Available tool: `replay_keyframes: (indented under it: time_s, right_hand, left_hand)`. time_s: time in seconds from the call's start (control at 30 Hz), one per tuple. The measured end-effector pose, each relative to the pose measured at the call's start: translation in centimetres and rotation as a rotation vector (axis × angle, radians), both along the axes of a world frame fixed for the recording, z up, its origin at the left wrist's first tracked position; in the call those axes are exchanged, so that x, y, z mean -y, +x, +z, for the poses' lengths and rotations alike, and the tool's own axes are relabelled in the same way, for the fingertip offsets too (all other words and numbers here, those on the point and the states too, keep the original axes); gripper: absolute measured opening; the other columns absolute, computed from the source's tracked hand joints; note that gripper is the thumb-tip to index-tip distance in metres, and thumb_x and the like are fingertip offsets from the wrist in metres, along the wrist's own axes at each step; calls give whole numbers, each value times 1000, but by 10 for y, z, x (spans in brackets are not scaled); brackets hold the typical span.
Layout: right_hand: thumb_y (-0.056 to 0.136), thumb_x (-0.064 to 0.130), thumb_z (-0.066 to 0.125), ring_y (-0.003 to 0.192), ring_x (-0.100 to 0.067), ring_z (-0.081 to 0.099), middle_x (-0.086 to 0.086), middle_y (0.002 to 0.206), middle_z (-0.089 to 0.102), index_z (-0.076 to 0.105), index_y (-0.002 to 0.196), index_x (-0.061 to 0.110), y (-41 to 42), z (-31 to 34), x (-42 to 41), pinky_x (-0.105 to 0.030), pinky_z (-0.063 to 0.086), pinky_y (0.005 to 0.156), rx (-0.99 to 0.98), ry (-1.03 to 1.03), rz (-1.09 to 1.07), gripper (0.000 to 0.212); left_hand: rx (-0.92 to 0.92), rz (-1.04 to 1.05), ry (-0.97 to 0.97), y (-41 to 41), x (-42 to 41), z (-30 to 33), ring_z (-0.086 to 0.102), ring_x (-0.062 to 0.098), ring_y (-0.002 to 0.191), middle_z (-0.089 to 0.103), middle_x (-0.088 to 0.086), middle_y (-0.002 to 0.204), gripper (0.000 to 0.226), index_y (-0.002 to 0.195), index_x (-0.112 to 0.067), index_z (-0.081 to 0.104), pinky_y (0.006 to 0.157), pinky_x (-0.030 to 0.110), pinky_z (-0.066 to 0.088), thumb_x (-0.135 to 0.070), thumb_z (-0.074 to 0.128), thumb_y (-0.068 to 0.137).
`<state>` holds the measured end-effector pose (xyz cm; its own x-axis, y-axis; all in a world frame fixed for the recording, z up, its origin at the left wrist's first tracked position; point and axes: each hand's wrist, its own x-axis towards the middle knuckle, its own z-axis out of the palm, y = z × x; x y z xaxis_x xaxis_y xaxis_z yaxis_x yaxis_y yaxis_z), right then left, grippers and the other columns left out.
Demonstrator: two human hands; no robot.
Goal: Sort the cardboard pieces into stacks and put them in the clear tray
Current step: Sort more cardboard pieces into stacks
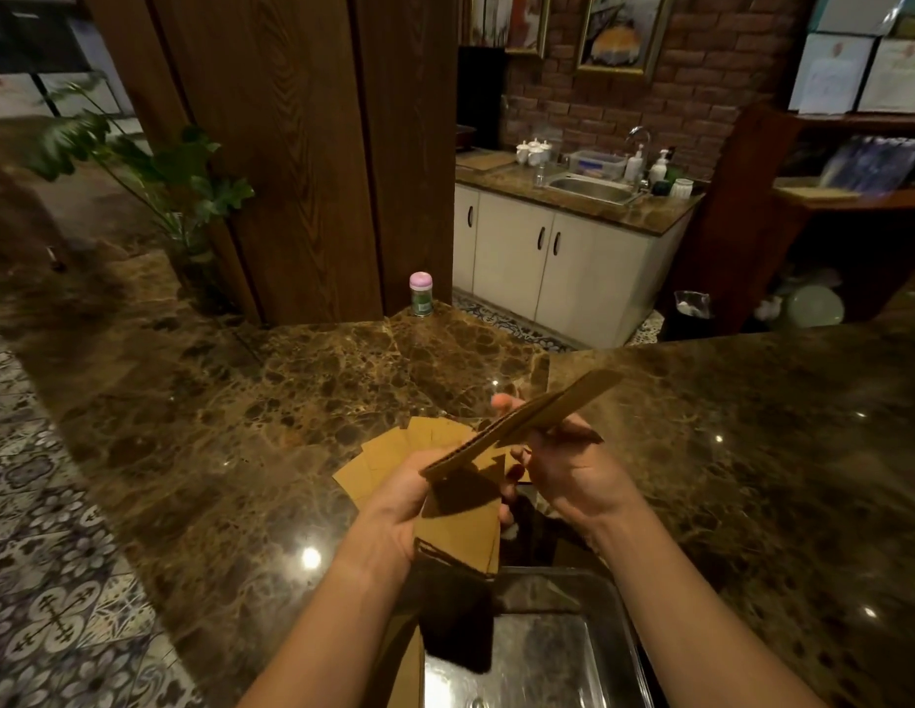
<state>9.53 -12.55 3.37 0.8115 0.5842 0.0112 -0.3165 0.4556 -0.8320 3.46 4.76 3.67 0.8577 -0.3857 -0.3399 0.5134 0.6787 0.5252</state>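
Several tan cardboard pieces (394,454) lie fanned on the brown marble counter (271,401), just beyond my hands. My left hand (401,495) grips a stack of cardboard pieces (463,523) that hangs down toward me. My right hand (567,470) pinches a long cardboard piece (537,419), held tilted, almost edge-on, across both hands. The clear tray (613,631) sits at the near edge of the counter below my forearms; a cardboard piece (401,671) shows at its left side.
A small jar with a pink lid (421,293) stands at the counter's far edge by a wooden pillar (302,145). A potted plant (154,171) is at the far left. Patterned floor tiles (46,580) lie beyond the counter's left edge.
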Motion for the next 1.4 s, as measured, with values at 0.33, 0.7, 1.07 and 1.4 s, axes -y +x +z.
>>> replay_keyframes:
  time_s: [0.33,0.7,1.07,1.4]
  right_hand:
    - [85,18,65,77,-22,69,-10,98,75,68,112,10,0,-9,4,-34,50,66,-213,-92,-324,29]
    - [94,13,65,93,-16,74,-3,107,77,63,125,18,-30,15,-13,-22,57,67,158,-487,-86,31]
    - [78,-7,75,122,-11,53,10,119,65,79,84,32,-20,25,4,-24,45,100,606,-583,-393,40]
    - [89,21,59,76,-18,63,0,88,65,66,123,15,-42,20,-17,-33,56,62,1318,-1404,-288,36]
  left_hand:
    - [190,459,199,10,-20,-14,66,41,102,70,19,117,63,122,-32,68,82,56,56,-1,62,68]
    - [204,250,152,5,-4,-6,71,31,80,71,19,98,53,114,-9,68,63,41,59,-14,73,62]
    - [93,394,-7,8,-5,-11,71,35,80,75,17,96,55,128,-23,60,72,48,59,-26,70,74]
    - [269,541,77,15,7,-19,69,31,95,70,22,110,46,124,-23,58,84,48,57,-40,63,81]
